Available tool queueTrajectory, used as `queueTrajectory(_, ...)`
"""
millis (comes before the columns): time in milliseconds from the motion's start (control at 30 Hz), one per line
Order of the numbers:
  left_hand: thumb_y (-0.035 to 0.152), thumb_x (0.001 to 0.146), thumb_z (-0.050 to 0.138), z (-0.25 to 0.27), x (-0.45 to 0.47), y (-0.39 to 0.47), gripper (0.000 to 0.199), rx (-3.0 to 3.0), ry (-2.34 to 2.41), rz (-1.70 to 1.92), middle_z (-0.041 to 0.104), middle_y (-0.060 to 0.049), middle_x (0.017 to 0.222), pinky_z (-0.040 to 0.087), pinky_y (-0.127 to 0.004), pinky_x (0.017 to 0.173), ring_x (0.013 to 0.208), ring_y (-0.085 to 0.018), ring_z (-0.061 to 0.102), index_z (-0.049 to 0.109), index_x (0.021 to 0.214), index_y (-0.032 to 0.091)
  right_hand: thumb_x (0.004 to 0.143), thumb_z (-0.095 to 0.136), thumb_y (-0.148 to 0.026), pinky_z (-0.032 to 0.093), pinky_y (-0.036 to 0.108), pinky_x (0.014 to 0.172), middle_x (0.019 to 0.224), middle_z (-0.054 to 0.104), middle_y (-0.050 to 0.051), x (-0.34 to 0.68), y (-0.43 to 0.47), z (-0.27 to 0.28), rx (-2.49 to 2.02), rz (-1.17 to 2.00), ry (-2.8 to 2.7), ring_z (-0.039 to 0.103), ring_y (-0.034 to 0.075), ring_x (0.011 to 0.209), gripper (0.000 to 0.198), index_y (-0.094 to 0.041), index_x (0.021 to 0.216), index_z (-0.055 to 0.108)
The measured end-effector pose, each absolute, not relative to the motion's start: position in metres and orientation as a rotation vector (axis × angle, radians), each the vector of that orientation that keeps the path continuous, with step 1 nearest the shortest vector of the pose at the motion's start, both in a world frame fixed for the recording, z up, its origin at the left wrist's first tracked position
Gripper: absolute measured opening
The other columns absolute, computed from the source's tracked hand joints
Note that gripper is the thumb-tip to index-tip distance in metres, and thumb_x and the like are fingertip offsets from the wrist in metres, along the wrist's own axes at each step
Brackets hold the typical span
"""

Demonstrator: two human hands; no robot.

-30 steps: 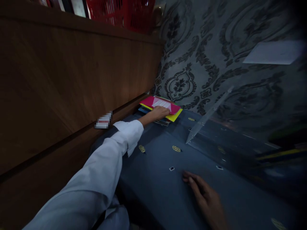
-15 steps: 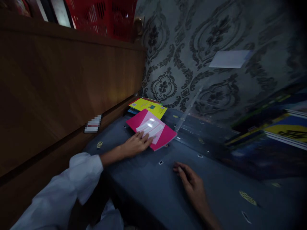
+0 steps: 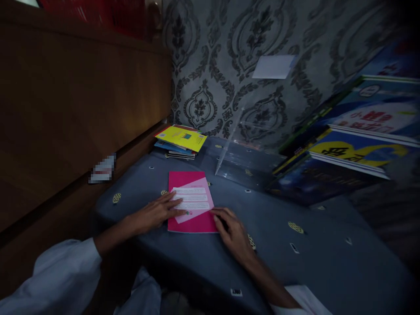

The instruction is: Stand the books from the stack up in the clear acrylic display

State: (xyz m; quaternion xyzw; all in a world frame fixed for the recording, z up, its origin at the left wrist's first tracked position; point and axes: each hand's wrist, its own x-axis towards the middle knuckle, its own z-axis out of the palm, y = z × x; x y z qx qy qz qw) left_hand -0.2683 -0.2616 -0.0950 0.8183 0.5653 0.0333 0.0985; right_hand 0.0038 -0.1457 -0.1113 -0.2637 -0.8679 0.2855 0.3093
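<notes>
A thin bright pink book (image 3: 193,224) with a pale printed panel lies flat on the cloth-covered table, near its front edge. My left hand (image 3: 157,214) rests on the left part of its cover, palm down, fingers stretched and spread. At the book's right edge is my right hand (image 3: 233,232), its fingers bent and closed on that edge with the thumb near the index finger. The undersides of the right fingertips are hidden.
Behind the pink book, a stack of books with a yellow one (image 3: 183,138) on top stands by the wooden cabinet (image 3: 82,87). A clear acrylic stand (image 3: 236,162) and tilted picture books (image 3: 348,151) are at right. The patterned wall (image 3: 210,57) closes the back.
The pink book has come nearer and turned square to me, now flat on the table. My left hand still lies on it. My right hand has moved to its right edge.
</notes>
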Motion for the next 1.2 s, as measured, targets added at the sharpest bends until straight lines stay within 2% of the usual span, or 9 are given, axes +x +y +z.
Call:
queueTrajectory(133, -0.006, 0.077, 0.051, -0.089, -0.269, -0.252, 0.081, 2.399, 1.615, 0.108, 0.032, -0.003, 0.16, 0.023, -0.047, 0.122, 0.153, -0.026, 0.012, 0.044, 0.148, 0.032, 0.096, 0.046, -0.027, 0.054, 0.043, 0.088, 0.097, 0.074, 0.007, 0.01, -0.157, -0.11, -0.709, 0.715, -2.33, 0.068, 0.025, 0.093, 0.026, -0.025, 0.102, 0.072)
queueTrajectory(333, 0.005, 0.094, 0.046, -0.089, -0.277, -0.247, 0.065, 2.397, 1.603, 0.16, 0.022, -0.005, 0.163, 0.028, -0.04, 0.12, 0.152, -0.022, 0.021, 0.037, 0.152, 0.034, 0.096, 0.048, -0.024, 0.051, 0.047, 0.094, 0.094, 0.074, 0.006, 0.017, -0.164, -0.114, -0.701, 0.666, -2.36, 0.069, 0.025, 0.089, 0.024, -0.024, 0.101, 0.071)
queueTrajectory(433, 0.007, 0.095, 0.045, -0.091, -0.284, -0.238, 0.066, 2.366, 1.706, 0.071, 0.02, -0.005, 0.164, 0.031, -0.036, 0.118, 0.15, -0.022, 0.024, 0.031, 0.154, 0.033, 0.097, 0.046, -0.023, 0.053, 0.044, 0.089, 0.091, 0.073, 0.006, 0.015, -0.165, -0.112, -0.685, 0.663, -2.383, 0.068, 0.024, 0.087, 0.024, -0.024, 0.102, 0.07)
queueTrajectory(633, 0.012, 0.098, 0.036, -0.093, -0.288, -0.194, 0.05, 2.286, 1.997, -0.087, 0.034, -0.016, 0.158, 0.032, -0.037, 0.117, 0.147, -0.024, 0.034, 0.038, 0.148, 0.014, 0.099, 0.045, -0.022, 0.053, 0.04, 0.086, 0.089, 0.071, 0.006, 0.013, -0.163, -0.107, -0.635, 0.665, -2.44, 0.067, 0.022, 0.085, 0.024, -0.022, 0.104, 0.068)
queueTrajectory(767, 0.009, 0.097, 0.032, -0.1, -0.286, -0.162, 0.045, 2.31, 2.128, -0.025, 0.045, -0.019, 0.151, 0.037, -0.035, 0.113, 0.143, -0.024, 0.041, 0.045, 0.14, 0.009, 0.1, 0.043, -0.022, 0.052, 0.042, 0.09, 0.088, 0.071, 0.007, 0.01, -0.157, -0.102, -0.62, 0.649, -2.486, 0.066, 0.022, 0.085, 0.025, -0.02, 0.102, 0.068)
queueTrajectory(867, 0.011, 0.098, 0.033, -0.107, -0.284, -0.147, 0.04, 2.32, 2.164, 0.057, 0.05, -0.018, 0.147, 0.04, -0.035, 0.11, 0.14, -0.024, 0.045, 0.051, 0.134, 0.011, 0.1, 0.042, -0.023, 0.05, 0.044, 0.093, 0.089, 0.071, 0.007, 0.001, -0.148, -0.099, -0.618, 0.621, -2.524, 0.066, 0.022, 0.087, 0.026, -0.02, 0.098, 0.068)
queueTrajectory(1000, 0.008, 0.094, 0.036, -0.117, -0.281, -0.141, 0.046, 2.289, 2.206, 0.156, 0.046, -0.019, 0.151, 0.038, -0.04, 0.112, 0.142, -0.025, 0.042, 0.048, 0.138, 0.01, 0.098, 0.044, -0.021, 0.052, 0.043, 0.094, 0.105, 0.072, 0.011, -0.024, -0.125, -0.106, -0.575, 0.56, -2.519, 0.065, 0.024, 0.101, 0.026, -0.018, 0.106, 0.069)
queueTrajectory(1100, 0.008, 0.094, 0.036, -0.124, -0.282, -0.141, 0.048, 2.29, 2.195, 0.281, 0.047, -0.018, 0.15, 0.036, -0.04, 0.114, 0.142, -0.024, 0.042, 0.047, 0.14, 0.011, 0.097, 0.044, -0.021, 0.049, 0.046, 0.103, 0.124, 0.068, 0.016, -0.054, -0.106, -0.12, -0.528, 0.494, -2.541, 0.06, 0.026, 0.119, 0.032, -0.014, 0.119, 0.066)
queueTrajectory(1200, 0.012, 0.096, 0.037, -0.129, -0.285, -0.14, 0.045, 2.284, 2.176, 0.374, 0.049, -0.016, 0.149, 0.035, -0.038, 0.116, 0.142, -0.022, 0.043, 0.05, 0.139, 0.012, 0.096, 0.043, -0.021, 0.044, 0.046, 0.11, 0.134, 0.063, 0.015, -0.087, -0.091, -0.133, -0.522, 0.437, -2.588, 0.054, 0.025, 0.13, 0.038, -0.016, 0.129, 0.062)
